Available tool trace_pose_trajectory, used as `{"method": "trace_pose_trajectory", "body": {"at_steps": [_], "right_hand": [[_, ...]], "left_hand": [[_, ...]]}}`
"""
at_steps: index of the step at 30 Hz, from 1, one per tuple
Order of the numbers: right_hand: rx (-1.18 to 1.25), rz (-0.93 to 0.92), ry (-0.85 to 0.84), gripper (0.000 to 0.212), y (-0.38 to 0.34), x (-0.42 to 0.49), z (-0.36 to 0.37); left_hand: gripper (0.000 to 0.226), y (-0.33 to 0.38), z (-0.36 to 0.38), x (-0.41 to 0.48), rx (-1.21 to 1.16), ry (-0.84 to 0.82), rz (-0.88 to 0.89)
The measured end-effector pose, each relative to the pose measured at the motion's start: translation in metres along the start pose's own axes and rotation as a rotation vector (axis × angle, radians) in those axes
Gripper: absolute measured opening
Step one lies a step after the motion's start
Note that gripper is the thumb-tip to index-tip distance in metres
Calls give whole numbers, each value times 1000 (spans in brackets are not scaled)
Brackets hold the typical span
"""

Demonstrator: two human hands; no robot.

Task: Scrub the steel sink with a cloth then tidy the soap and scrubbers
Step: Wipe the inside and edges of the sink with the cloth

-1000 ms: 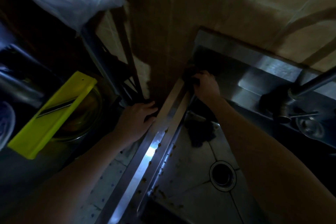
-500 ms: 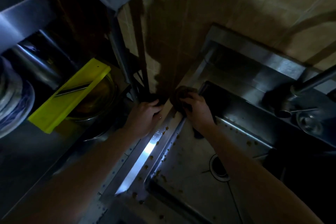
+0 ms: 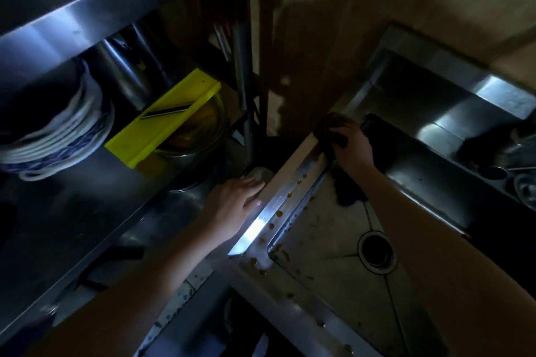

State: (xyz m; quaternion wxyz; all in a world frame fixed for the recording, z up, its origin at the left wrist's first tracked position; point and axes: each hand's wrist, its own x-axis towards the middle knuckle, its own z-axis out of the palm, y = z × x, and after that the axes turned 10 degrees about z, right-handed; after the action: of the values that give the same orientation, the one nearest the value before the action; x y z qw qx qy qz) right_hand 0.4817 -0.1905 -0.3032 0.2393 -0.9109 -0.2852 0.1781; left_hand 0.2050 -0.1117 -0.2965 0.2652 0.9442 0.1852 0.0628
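The steel sink (image 3: 293,197) fills the right of the dim view, its left rim speckled with brown bits and its drain (image 3: 376,251) low in the basin. My right hand (image 3: 352,146) is closed on a dark cloth (image 3: 330,126), pressed on the far end of the left rim; part of the cloth hangs down into the basin. My left hand (image 3: 235,206) rests flat against the outer side of that rim, fingers spread, holding nothing.
A steel rack stands at left with stacked plates (image 3: 58,130), a yellow slicer (image 3: 165,119) across a bowl, and dark pots. The faucet and small metal items (image 3: 510,165) sit at the far right. Tiled wall behind.
My right hand slid the cloth back along the left rim from the far corner toward me. The view swung left, showing more of the rack. The left hand stays on the rim.
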Motion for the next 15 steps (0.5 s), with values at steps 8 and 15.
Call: {"method": "trace_pose_trajectory", "body": {"at_steps": [8, 15], "right_hand": [[-19, -204, -85, 35, -4, -96, 33], [13, -130, -79, 34, -2, -82, 32]], "left_hand": [[33, 1, 5, -7, -47, 43, -7], [45, 6, -6, -23, -113, 69, -63]]}}
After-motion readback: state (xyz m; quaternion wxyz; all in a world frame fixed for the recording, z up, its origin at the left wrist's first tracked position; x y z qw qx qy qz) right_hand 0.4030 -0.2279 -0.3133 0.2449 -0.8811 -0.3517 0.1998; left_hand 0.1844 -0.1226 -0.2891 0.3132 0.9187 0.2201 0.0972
